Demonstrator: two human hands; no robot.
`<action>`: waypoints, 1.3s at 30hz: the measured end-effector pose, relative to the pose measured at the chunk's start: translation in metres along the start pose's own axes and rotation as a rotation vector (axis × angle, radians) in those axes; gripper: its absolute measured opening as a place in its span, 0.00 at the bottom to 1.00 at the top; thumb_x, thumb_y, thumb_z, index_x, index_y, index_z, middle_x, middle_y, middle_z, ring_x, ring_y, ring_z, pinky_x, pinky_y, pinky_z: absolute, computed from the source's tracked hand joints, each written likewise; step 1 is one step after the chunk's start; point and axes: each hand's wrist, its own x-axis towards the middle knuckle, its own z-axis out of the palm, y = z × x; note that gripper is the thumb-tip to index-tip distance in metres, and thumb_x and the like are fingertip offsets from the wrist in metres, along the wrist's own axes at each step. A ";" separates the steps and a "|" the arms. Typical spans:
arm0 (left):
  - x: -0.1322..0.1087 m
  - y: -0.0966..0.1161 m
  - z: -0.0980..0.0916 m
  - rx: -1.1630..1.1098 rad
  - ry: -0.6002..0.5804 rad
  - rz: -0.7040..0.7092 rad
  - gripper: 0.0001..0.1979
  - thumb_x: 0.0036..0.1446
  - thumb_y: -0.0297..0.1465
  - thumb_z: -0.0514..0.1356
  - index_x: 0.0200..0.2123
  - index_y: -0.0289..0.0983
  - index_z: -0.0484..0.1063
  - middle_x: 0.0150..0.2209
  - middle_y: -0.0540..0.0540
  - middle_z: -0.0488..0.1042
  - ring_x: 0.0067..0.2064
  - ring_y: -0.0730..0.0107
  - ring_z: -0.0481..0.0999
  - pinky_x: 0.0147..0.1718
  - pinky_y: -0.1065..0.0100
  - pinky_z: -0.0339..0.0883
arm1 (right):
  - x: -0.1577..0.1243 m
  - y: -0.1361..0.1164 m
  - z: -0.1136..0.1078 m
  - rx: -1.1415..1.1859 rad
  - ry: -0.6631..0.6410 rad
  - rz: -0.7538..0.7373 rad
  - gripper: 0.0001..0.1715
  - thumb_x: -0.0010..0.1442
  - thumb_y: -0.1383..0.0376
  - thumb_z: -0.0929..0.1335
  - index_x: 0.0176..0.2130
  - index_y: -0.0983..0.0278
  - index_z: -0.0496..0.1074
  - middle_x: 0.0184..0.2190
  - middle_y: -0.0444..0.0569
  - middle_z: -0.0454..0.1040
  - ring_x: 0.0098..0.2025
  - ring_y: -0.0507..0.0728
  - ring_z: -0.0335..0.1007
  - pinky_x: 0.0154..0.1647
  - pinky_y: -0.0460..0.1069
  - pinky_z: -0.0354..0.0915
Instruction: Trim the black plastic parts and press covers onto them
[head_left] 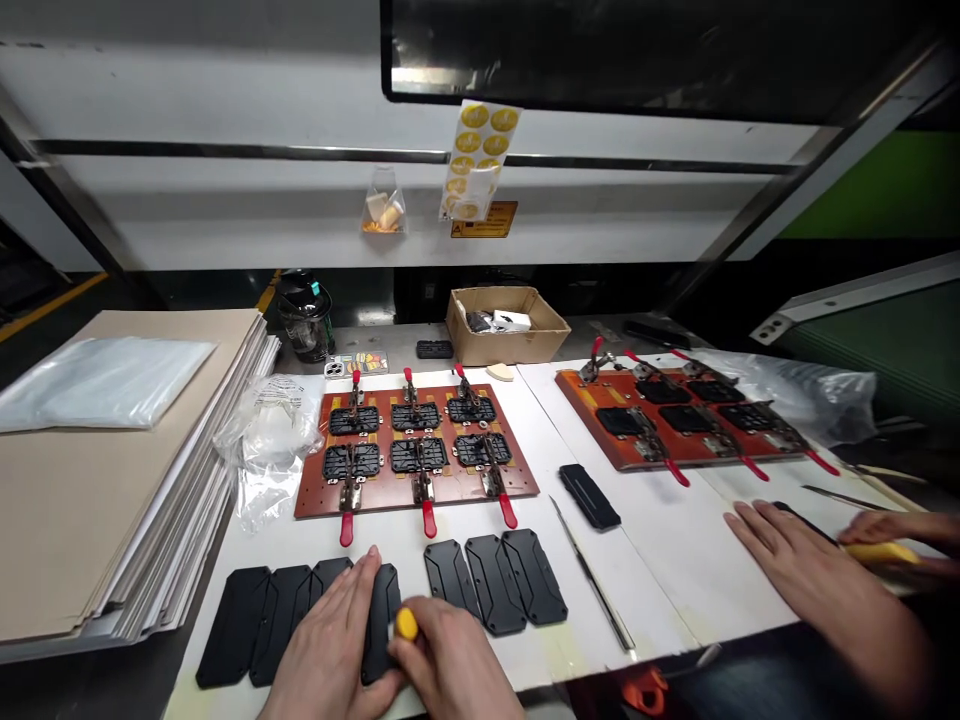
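My left hand [330,640] lies flat with fingers stretched out over the row of black plastic panels, its edge against one black panel [381,610]. In my right hand [454,655] is a yellow-handled tool [406,624], held at the right edge of that panel; its working end is hidden. Left of my hands lie more panels [232,625], partly under my left hand. Three further panels [495,585] lie side by side to the right. Beyond them stands a brown fixture board [390,490] with black parts held under red-handled clamps.
A metal tweezer-like tool [592,575] and a black part [589,496] lie to the right. A second clamp board [592,400] stands beyond. At right, a co-worker's hands [802,560] work with a yellow tool [881,552]. Cardboard sheets [150,480] are stacked left; a carton [510,345] stands behind.
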 end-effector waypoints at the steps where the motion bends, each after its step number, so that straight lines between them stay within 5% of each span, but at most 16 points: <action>1: -0.001 0.000 0.001 0.000 -0.002 -0.003 0.57 0.46 0.36 0.64 0.72 0.29 0.33 0.65 0.35 0.63 0.60 0.53 0.71 0.55 0.58 0.75 | 0.005 0.000 0.000 -0.002 0.046 -0.006 0.06 0.63 0.71 0.66 0.40 0.64 0.72 0.36 0.48 0.76 0.37 0.56 0.72 0.36 0.46 0.61; 6: -0.007 0.000 0.002 -0.038 -0.027 -0.048 0.59 0.47 0.38 0.66 0.72 0.33 0.33 0.66 0.36 0.61 0.62 0.52 0.69 0.57 0.56 0.73 | 0.027 0.000 -0.002 -0.033 0.126 -0.014 0.09 0.66 0.68 0.65 0.45 0.62 0.72 0.38 0.49 0.75 0.39 0.58 0.73 0.41 0.48 0.63; 12: 0.000 0.004 0.003 -0.076 -0.051 -0.045 0.57 0.51 0.38 0.66 0.72 0.33 0.33 0.67 0.35 0.57 0.65 0.50 0.66 0.59 0.54 0.71 | -0.011 0.014 -0.018 0.088 0.267 -0.089 0.13 0.70 0.61 0.63 0.52 0.58 0.68 0.46 0.47 0.74 0.38 0.54 0.73 0.41 0.47 0.66; 19: 0.022 0.029 0.001 -0.104 -0.013 0.006 0.45 0.53 0.43 0.68 0.66 0.30 0.52 0.69 0.30 0.53 0.68 0.48 0.59 0.58 0.54 0.71 | -0.029 0.025 -0.034 0.232 0.439 -0.055 0.13 0.69 0.57 0.65 0.51 0.58 0.69 0.44 0.48 0.74 0.34 0.53 0.71 0.34 0.45 0.67; 22: 0.004 0.018 -0.012 -0.034 0.072 0.103 0.30 0.59 0.40 0.63 0.60 0.34 0.62 0.63 0.37 0.66 0.63 0.55 0.68 0.56 0.56 0.74 | -0.035 0.033 -0.033 0.237 0.439 -0.023 0.14 0.69 0.56 0.65 0.51 0.58 0.68 0.43 0.50 0.74 0.29 0.52 0.69 0.28 0.45 0.65; 24: -0.013 -0.001 -0.022 0.058 0.085 0.087 0.23 0.62 0.39 0.60 0.58 0.37 0.65 0.60 0.42 0.70 0.60 0.58 0.72 0.54 0.56 0.75 | -0.036 0.033 -0.027 0.238 0.413 -0.001 0.16 0.69 0.56 0.65 0.53 0.59 0.67 0.42 0.50 0.73 0.26 0.51 0.67 0.25 0.45 0.64; 29: -0.038 -0.045 -0.036 0.182 -0.136 -0.045 0.40 0.63 0.44 0.58 0.70 0.33 0.47 0.70 0.39 0.52 0.68 0.55 0.60 0.56 0.57 0.72 | -0.007 0.001 0.008 0.111 0.202 -0.204 0.16 0.67 0.64 0.63 0.55 0.60 0.66 0.40 0.50 0.71 0.32 0.54 0.69 0.34 0.47 0.68; 33: -0.032 -0.052 -0.033 0.122 -0.212 -0.046 0.43 0.61 0.44 0.60 0.71 0.36 0.43 0.70 0.41 0.51 0.69 0.59 0.57 0.62 0.56 0.66 | 0.029 -0.030 0.033 -0.197 -0.040 -0.241 0.22 0.61 0.74 0.64 0.55 0.63 0.68 0.45 0.53 0.71 0.43 0.61 0.72 0.43 0.53 0.70; 39: -0.025 -0.050 -0.037 0.077 -0.235 -0.050 0.43 0.56 0.42 0.65 0.68 0.34 0.50 0.69 0.39 0.56 0.68 0.57 0.60 0.63 0.53 0.65 | 0.035 -0.028 0.034 -0.260 -0.236 -0.248 0.14 0.62 0.71 0.66 0.48 0.62 0.70 0.43 0.48 0.71 0.39 0.58 0.74 0.38 0.49 0.67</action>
